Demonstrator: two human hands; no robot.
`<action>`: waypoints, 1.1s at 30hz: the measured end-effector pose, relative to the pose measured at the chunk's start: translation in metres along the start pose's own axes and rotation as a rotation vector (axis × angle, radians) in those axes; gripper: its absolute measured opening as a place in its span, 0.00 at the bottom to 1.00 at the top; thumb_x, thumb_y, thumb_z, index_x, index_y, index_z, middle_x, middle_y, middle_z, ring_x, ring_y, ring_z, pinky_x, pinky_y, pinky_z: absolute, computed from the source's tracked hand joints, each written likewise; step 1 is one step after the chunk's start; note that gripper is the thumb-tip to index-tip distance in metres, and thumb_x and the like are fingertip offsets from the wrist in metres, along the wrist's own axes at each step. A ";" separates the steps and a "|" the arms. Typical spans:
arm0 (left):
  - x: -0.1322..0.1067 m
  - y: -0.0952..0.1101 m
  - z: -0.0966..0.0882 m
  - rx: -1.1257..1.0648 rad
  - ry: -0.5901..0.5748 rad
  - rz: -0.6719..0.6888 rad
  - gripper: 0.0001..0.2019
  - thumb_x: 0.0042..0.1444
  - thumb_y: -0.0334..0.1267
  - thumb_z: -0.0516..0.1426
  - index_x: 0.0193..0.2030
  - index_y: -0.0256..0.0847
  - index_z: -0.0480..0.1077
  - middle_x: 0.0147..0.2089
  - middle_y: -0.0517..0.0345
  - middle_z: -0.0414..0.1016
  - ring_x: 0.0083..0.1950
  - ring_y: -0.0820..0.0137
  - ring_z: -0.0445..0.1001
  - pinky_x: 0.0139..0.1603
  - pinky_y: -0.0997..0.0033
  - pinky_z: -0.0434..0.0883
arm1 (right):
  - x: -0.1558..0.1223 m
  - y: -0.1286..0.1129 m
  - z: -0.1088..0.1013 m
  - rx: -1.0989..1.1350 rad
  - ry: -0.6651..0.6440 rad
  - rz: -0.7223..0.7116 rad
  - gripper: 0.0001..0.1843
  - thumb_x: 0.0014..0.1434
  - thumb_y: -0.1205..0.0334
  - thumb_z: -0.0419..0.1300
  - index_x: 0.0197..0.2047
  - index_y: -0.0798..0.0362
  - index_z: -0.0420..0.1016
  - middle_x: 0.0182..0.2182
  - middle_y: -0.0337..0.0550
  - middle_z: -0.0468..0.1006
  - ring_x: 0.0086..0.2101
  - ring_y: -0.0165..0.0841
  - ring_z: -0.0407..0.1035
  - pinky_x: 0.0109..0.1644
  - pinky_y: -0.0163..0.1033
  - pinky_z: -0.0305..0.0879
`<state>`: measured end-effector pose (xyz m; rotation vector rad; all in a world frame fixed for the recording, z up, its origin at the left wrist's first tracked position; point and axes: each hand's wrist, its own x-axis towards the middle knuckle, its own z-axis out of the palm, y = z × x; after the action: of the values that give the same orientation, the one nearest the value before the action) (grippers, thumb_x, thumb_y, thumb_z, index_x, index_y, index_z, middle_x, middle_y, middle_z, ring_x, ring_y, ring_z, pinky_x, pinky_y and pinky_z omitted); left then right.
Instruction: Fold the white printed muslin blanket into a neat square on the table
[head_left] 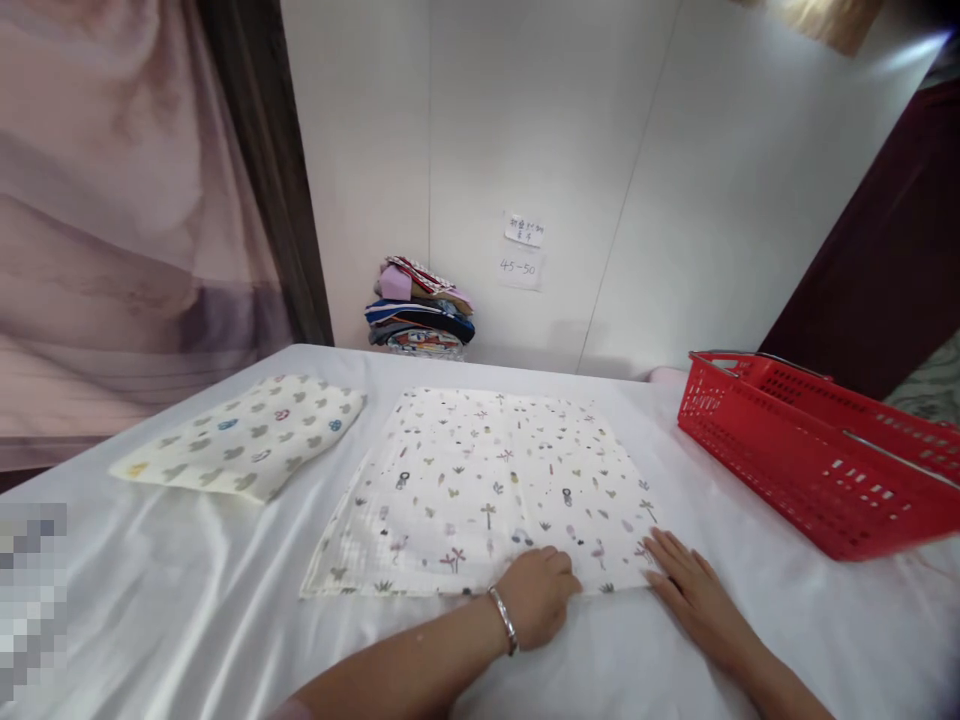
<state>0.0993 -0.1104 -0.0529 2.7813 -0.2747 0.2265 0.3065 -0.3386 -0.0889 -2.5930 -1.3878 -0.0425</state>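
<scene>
A white square cloth (487, 480) with small printed figures lies spread flat in front of me on the white satin table cover. My left hand (536, 595), with a silver bracelet on the wrist, has its fingers curled at the cloth's near edge, near the middle. My right hand (694, 590) lies flat with fingers stretched out at the cloth's near right corner.
A folded white cloth with grey shapes (244, 435) lies at the left. A red plastic basket (817, 450) stands at the right. A stack of folded fabrics (420, 310) sits at the back against the white wall, below two paper notes (523, 250).
</scene>
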 end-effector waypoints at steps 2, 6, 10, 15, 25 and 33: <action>0.000 0.000 0.000 -0.013 0.010 -0.004 0.11 0.50 0.31 0.51 0.41 0.42 0.68 0.41 0.54 0.69 0.42 0.67 0.65 0.44 0.67 0.66 | -0.009 0.008 -0.003 0.019 0.028 -0.017 0.27 0.61 0.47 0.45 0.62 0.46 0.57 0.62 0.39 0.53 0.61 0.40 0.46 0.62 0.51 0.50; 0.001 -0.002 0.000 -0.079 0.030 -0.049 0.14 0.49 0.30 0.51 0.43 0.41 0.69 0.41 0.54 0.70 0.43 0.67 0.66 0.45 0.67 0.66 | -0.027 0.015 -0.008 0.064 0.070 -0.084 0.26 0.61 0.50 0.47 0.61 0.49 0.60 0.61 0.41 0.56 0.61 0.39 0.47 0.62 0.49 0.52; 0.003 -0.003 -0.002 -0.181 0.075 -0.127 0.16 0.46 0.29 0.51 0.42 0.41 0.71 0.40 0.55 0.72 0.43 0.68 0.68 0.45 0.68 0.66 | -0.031 0.017 -0.008 0.075 0.136 -0.123 0.24 0.60 0.53 0.49 0.58 0.47 0.63 0.58 0.42 0.61 0.58 0.40 0.53 0.61 0.50 0.55; 0.008 -0.003 -0.009 -0.332 0.106 -0.314 0.15 0.44 0.29 0.52 0.39 0.41 0.73 0.38 0.59 0.75 0.40 0.70 0.71 0.44 0.72 0.67 | -0.021 0.014 -0.012 0.019 0.159 -0.149 0.21 0.60 0.57 0.48 0.55 0.48 0.67 0.54 0.45 0.67 0.54 0.40 0.61 0.60 0.53 0.54; 0.022 -0.022 -0.011 -0.540 0.013 -0.494 0.14 0.44 0.33 0.54 0.38 0.41 0.74 0.34 0.62 0.77 0.37 0.71 0.73 0.37 0.74 0.67 | -0.004 -0.004 -0.039 -0.015 0.069 -0.120 0.25 0.55 0.72 0.44 0.53 0.53 0.68 0.50 0.47 0.70 0.49 0.39 0.62 0.56 0.47 0.54; 0.023 -0.021 -0.017 -0.595 -0.001 -0.509 0.13 0.44 0.34 0.54 0.38 0.39 0.73 0.33 0.61 0.76 0.36 0.70 0.72 0.36 0.75 0.67 | 0.001 -0.002 -0.039 -0.018 0.078 -0.116 0.22 0.57 0.71 0.44 0.51 0.54 0.69 0.48 0.48 0.71 0.48 0.38 0.62 0.55 0.44 0.53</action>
<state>0.1239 -0.0891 -0.0397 2.1649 0.3208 0.0087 0.3086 -0.3438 -0.0504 -2.4938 -1.5146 -0.1722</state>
